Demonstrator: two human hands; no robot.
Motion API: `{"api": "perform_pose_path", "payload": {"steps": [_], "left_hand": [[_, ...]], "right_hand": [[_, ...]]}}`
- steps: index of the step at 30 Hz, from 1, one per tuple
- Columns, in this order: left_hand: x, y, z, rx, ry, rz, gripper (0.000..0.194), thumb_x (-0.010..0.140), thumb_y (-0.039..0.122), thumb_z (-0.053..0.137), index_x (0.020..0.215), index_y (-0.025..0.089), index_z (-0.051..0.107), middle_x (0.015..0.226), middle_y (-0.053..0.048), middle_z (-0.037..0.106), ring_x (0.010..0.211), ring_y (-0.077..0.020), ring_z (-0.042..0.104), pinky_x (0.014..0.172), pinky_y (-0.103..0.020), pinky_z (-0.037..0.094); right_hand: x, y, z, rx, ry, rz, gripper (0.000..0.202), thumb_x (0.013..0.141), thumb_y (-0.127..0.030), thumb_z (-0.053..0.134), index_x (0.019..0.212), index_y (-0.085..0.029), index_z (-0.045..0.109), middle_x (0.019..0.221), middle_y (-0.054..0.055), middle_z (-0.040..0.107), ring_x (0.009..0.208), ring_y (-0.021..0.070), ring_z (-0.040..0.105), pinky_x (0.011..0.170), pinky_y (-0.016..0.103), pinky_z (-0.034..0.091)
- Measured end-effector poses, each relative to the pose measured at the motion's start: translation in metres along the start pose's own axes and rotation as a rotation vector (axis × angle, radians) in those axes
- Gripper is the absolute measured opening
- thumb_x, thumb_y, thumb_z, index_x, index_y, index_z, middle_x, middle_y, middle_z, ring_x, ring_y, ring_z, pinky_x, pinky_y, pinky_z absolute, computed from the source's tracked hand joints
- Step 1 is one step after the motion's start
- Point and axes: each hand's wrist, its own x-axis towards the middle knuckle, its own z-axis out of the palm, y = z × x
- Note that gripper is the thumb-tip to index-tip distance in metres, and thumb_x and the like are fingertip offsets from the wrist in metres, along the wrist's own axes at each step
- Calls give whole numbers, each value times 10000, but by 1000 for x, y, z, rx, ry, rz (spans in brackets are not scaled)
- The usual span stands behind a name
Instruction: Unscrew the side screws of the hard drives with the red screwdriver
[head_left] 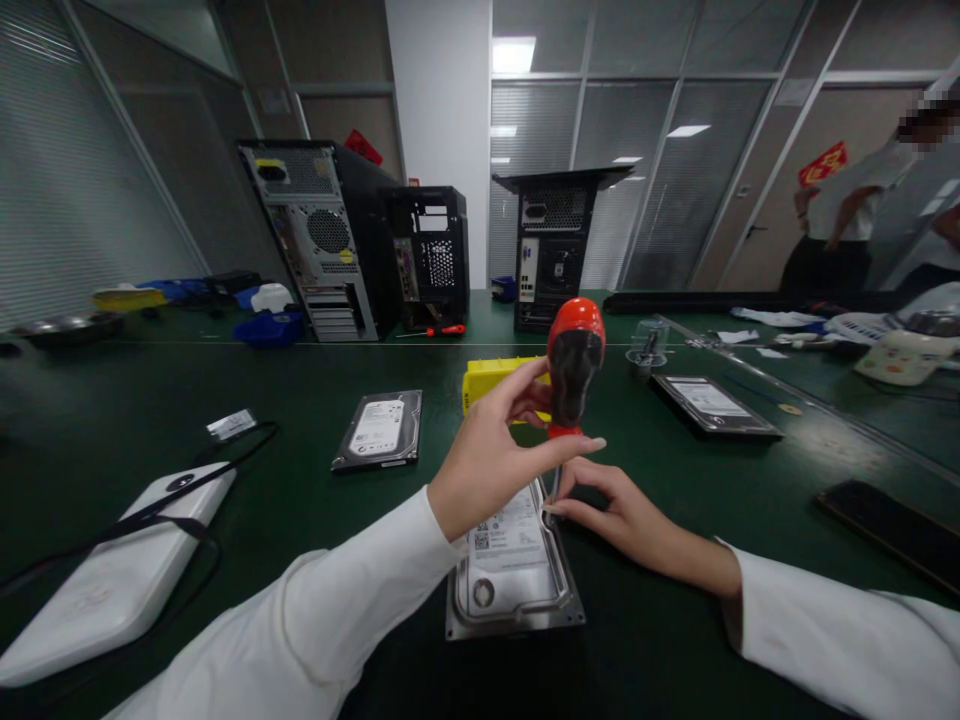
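A screwdriver [576, 365] with a red and black handle stands nearly upright over a hard drive [517, 570]. Its metal shaft reaches down to the right edge of the drive's label side. My left hand [491, 445] has its fingers curled behind the handle and its thumb stretched across below it, in a loose grip. Low on the shaft, my right hand [615, 510] pinches near the tip with thumb and forefinger. The tip and any screw under it are too small to make out. The drive lies flat on the green table [300, 510].
A yellow box [487, 378] sits behind my hands. Other hard drives lie left [379, 428] and right [712, 405]. A white power bank-like device [127, 560] with a black strap is at left, a dark phone-like slab [892, 525] at right. Computer cases [322, 235] line the back; a person [847, 220] stands beyond.
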Motion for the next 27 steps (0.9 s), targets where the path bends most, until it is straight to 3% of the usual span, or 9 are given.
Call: {"api": "perform_pose_path", "payload": {"steps": [4, 13, 19, 27], "left_hand": [[1, -1, 1, -54, -7, 0, 615, 702, 161, 727, 1253, 155, 455, 1023, -57, 657, 969, -178, 610, 835, -295, 479], [0, -3, 0, -67, -54, 28, 396, 793, 148, 625, 1174, 166, 523, 1140, -65, 634, 1020, -165, 608, 913, -302, 463], [0, -1, -1, -62, -66, 22, 456, 748, 194, 698, 1169, 166, 525, 1112, -49, 642, 1024, -166, 604, 895, -280, 469], [-3, 2, -3, 29, -21, 23, 475, 706, 240, 733, 1133, 115, 565, 1126, -105, 553, 983, -187, 565, 825, -299, 510]], "right_hand": [[0, 0, 1, 1, 1, 10, 202, 845, -333, 587, 750, -156, 569, 770, 7, 583, 747, 103, 532, 713, 206, 411], [2, 0, 2, -12, 6, 30, 236, 846, -365, 576, 749, -152, 555, 803, 22, 581, 785, 125, 550, 720, 236, 421], [1, -2, 2, -44, 24, 39, 251, 841, -381, 579, 736, -153, 562, 750, 20, 586, 735, 125, 546, 693, 237, 427], [1, -1, 6, -77, 37, 19, 248, 850, -366, 570, 717, -157, 557, 730, 18, 583, 711, 122, 533, 685, 236, 424]]}}
